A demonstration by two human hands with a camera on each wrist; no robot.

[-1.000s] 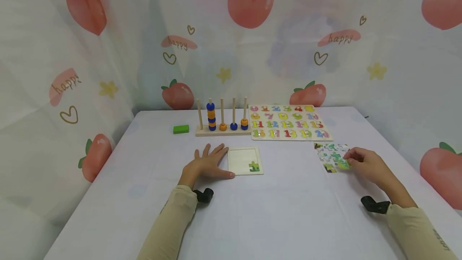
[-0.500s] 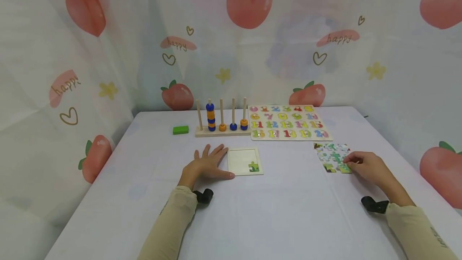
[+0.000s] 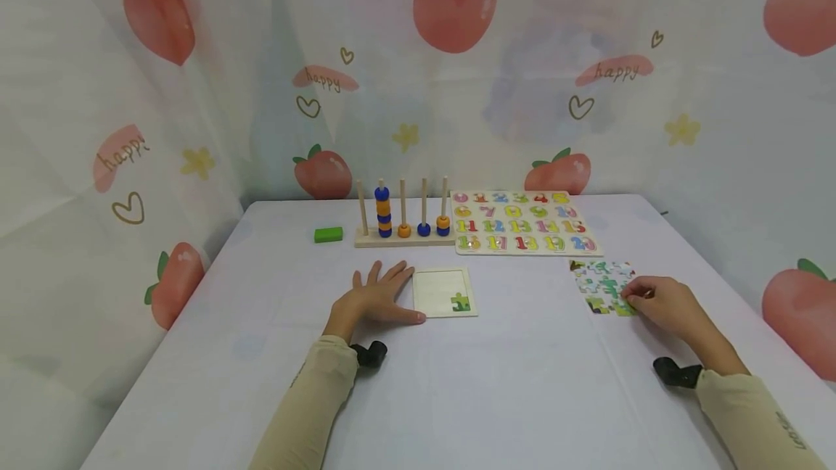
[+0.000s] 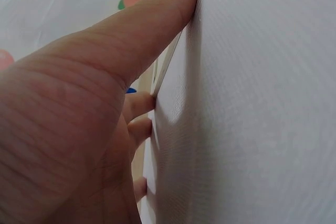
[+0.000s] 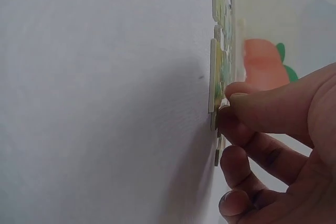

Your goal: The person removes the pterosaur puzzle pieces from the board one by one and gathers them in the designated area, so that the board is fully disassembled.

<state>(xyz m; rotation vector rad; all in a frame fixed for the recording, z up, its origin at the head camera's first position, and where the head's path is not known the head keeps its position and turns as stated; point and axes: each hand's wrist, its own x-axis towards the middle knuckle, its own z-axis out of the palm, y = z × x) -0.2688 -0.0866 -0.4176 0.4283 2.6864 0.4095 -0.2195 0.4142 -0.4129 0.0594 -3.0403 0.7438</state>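
My left hand point(image 3: 374, 301) lies spread on the table, thumb and fingertips at the left edge of a square wooden puzzle tray point(image 3: 439, 291). One green jigsaw piece point(image 3: 460, 302) sits in the tray's lower right corner. The left wrist view shows the thumb point(image 4: 152, 24) along the tray's edge. At the right, my right hand point(image 3: 666, 303) pinches a yellow-green puzzle piece point(image 5: 214, 74) between thumb and forefinger, at the lower right of a group of loose jigsaw pieces point(image 3: 597, 283). Its other fingers are curled, and the fingertips partly cover the piece.
Behind the tray stands a wooden peg stacker point(image 3: 405, 241) with blue and orange beads. A number puzzle board point(image 3: 522, 223) lies beside it, just behind the loose pieces. A green block point(image 3: 329, 234) lies left of the stacker. A printed cloth backdrop point(image 3: 483, 122) rises behind the table.
My right fingertips have moved slightly down toward the near edge of the piece group, and the yellow-green piece lies lower among its neighbours. The left hand and tray have stayed still.
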